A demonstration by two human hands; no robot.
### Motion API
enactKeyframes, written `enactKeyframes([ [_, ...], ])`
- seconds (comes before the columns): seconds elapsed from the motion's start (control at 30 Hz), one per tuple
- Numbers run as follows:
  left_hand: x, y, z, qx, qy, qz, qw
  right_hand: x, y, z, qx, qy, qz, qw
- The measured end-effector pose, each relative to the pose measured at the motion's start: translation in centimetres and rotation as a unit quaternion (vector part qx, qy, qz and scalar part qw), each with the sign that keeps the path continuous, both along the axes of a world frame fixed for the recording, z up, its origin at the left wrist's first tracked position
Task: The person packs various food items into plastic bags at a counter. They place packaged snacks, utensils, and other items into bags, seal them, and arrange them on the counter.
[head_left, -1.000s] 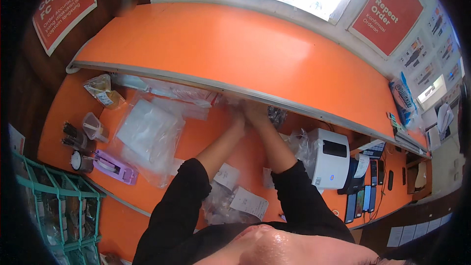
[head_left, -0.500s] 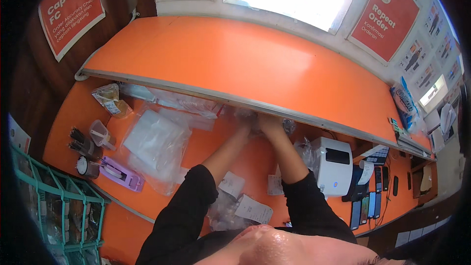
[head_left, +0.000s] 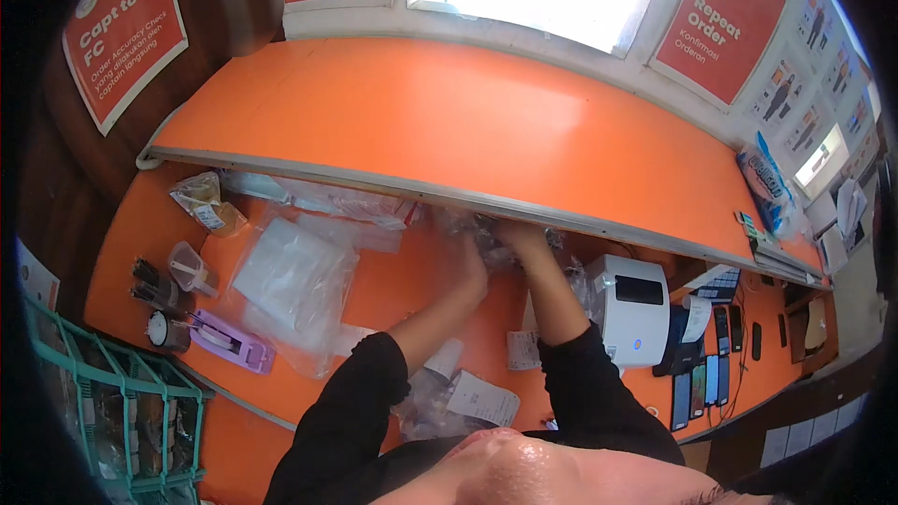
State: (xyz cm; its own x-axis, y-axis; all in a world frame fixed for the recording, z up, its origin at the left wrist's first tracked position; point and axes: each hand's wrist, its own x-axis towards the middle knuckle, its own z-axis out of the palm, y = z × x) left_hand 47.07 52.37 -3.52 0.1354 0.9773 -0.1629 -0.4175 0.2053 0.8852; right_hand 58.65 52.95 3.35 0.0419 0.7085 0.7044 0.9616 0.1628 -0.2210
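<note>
Both my arms reach forward over the orange counter, under the edge of the raised orange shelf (head_left: 421, 112). My left hand (head_left: 473, 264) is smeared by motion, close to crumpled clear plastic (head_left: 456, 222) beneath the shelf edge. My right hand (head_left: 517, 236) reaches into the same plastic, its fingers hidden by the shelf edge and the plastic. Whether either hand grips anything cannot be made out. Below my forearms lie a clear plastic bag (head_left: 419, 407) and a printed paper slip (head_left: 484, 399). Another slip (head_left: 524, 350) lies beside my right forearm.
On the left are a stack of clear plastic bags (head_left: 290, 271), a purple tape dispenser (head_left: 229, 341), cups (head_left: 192, 269) and a green wire rack (head_left: 112, 402). To the right stand a white printer (head_left: 632, 313) and several phones (head_left: 711, 379). The shelf overhangs the counter's back.
My left hand has drawn back slightly from under the shelf edge, apart from my right hand. My right hand stays at nearly the same place. The whole view has shifted a little.
</note>
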Motion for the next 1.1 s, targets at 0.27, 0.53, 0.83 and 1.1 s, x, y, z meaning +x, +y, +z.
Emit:
enactKeyframes([
  [0.27,1.4,1.5,1.1,-0.057,-0.04,-0.097,0.993,-0.9,1.6,0.3,-0.015,-0.031,-0.017,0.999],
  [0.53,2.8,2.0,1.0,-0.088,-0.061,-0.134,0.985,-1.0,5.3,0.3,-0.028,-0.043,-0.046,0.998],
  [0.83,3.4,0.8,1.0,-0.097,-0.073,-0.136,0.983,-1.9,6.1,0.3,-0.068,-0.052,-0.078,0.993],
  [1.1,2.9,1.4,1.2,-0.104,-0.081,-0.152,0.98,-1.9,2.3,-0.7,-0.066,-0.089,-0.099,0.989],
])
